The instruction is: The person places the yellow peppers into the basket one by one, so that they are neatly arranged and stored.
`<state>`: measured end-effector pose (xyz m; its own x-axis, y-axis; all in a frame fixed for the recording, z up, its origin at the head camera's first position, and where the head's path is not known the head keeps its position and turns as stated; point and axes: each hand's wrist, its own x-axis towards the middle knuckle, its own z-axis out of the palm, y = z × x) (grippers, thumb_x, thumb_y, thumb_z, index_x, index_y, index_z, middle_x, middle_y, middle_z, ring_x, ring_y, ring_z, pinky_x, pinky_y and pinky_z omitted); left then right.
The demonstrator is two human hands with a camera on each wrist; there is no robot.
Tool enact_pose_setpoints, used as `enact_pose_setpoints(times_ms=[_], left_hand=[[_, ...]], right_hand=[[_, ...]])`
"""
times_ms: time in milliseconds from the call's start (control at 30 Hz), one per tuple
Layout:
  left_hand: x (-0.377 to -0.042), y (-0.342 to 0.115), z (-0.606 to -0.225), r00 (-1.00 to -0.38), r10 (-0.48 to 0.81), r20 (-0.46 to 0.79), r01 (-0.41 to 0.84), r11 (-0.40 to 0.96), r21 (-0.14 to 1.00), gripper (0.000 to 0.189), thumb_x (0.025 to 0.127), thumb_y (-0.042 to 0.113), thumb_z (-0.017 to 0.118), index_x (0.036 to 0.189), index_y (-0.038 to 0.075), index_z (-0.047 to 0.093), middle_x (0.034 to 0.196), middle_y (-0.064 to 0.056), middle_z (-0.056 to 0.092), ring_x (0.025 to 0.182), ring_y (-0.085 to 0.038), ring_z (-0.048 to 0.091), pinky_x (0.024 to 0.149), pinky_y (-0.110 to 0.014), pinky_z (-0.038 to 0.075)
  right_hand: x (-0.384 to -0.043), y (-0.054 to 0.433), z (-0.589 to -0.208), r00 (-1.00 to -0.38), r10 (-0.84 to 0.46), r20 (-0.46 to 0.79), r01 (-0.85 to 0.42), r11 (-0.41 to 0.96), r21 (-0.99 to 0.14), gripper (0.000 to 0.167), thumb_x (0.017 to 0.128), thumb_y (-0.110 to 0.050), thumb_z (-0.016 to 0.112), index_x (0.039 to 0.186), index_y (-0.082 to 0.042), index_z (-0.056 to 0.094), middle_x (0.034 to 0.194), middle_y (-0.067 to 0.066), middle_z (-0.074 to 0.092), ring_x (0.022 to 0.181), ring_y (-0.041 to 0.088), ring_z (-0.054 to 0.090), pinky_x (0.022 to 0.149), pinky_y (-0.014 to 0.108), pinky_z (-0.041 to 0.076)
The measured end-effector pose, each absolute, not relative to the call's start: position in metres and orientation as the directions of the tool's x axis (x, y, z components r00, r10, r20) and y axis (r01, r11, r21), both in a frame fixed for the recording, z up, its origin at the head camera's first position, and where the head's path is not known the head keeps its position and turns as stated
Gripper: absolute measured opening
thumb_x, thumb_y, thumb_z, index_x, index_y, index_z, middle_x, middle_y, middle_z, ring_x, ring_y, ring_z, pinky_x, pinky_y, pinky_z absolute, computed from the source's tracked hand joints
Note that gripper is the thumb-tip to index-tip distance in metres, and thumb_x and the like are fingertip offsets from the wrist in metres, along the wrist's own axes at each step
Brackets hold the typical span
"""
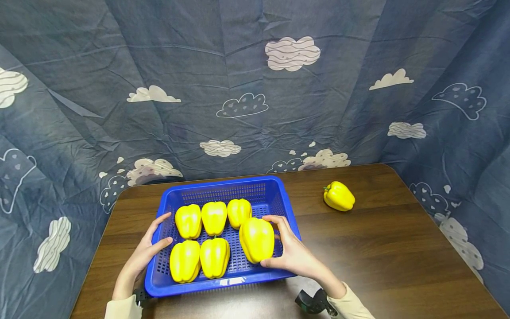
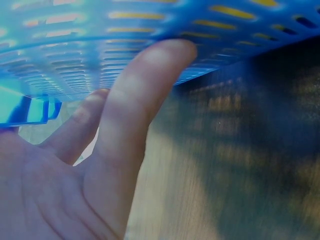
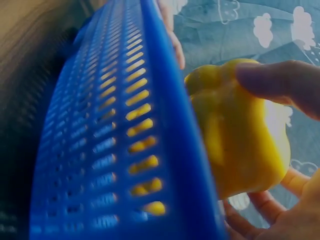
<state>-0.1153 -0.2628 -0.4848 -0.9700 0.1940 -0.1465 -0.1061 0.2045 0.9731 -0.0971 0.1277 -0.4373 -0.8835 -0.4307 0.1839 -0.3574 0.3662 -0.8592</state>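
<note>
My right hand [image 1: 292,252] holds a yellow bell pepper [image 1: 256,240] over the right part of the blue slotted basket [image 1: 288,217]. The thumb [image 3: 272,80] presses one side of that pepper, and fingers reach around the opposite side. At the basket's left side, my left hand [image 1: 139,257] rests at the rim with index finger and thumb straight and spread. Seen from the left wrist, a straight finger [image 2: 145,85] lies along the slotted wall [image 2: 135,30]. Several more yellow bell peppers [image 1: 214,218] sit inside the basket in two rows.
Another yellow bell pepper [image 1: 338,196] with a green stem lies on the brown wooden table [image 1: 382,239], right of the basket. A dark blue curtain [image 1: 239,66] with a cloud pattern hangs behind the table and at both sides. A white label [image 1: 233,281] marks the basket's near rim.
</note>
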Motion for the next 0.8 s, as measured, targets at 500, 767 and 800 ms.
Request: enact_pose_setpoints(times_ms=[500, 767, 800], left_hand=[[-0.117, -0.263, -0.485, -0.970, 0.196, -0.143, -0.102, 0.207, 0.973, 0.063, 0.095, 0.015, 0.052, 0.150, 0.021, 0.022, 0.154, -0.021, 0.009, 0.125, -0.055, 0.033, 0.083, -0.058, 0.049], [-0.117, -0.264, -0.486, -0.970, 0.199, -0.138, -0.096, 0.207, 0.974, 0.063, 0.095, 0.015, 0.052, 0.150, 0.020, 0.022, 0.154, -0.021, 0.009, 0.126, -0.054, 0.032, 0.084, -0.059, 0.048], [-0.116, -0.264, -0.486, -0.970, 0.199, -0.141, -0.099, 0.206, 0.974, 0.063, 0.095, 0.015, 0.052, 0.150, 0.020, 0.022, 0.154, -0.020, 0.009, 0.126, -0.054, 0.032, 0.084, -0.059, 0.048]], right_hand=[[-0.099, 0.103, -0.447, -0.862, -0.487, 0.143, -0.392, 0.460, -0.797, 0.089, 0.060, -0.006, 0.083, 0.136, -0.007, 0.039, 0.126, 0.013, 0.039, 0.116, 0.030, 0.045, 0.096, 0.052, 0.040], [-0.101, 0.096, -0.451, -0.858, -0.499, 0.119, -0.385, 0.473, -0.792, 0.087, 0.060, -0.006, 0.083, 0.135, -0.006, 0.039, 0.125, 0.015, 0.040, 0.113, 0.031, 0.048, 0.095, 0.053, 0.041], [-0.101, 0.095, -0.452, -0.859, -0.499, 0.114, -0.382, 0.475, -0.793, 0.087, 0.060, -0.006, 0.084, 0.135, -0.006, 0.039, 0.124, 0.015, 0.040, 0.112, 0.031, 0.048, 0.095, 0.053, 0.041]])
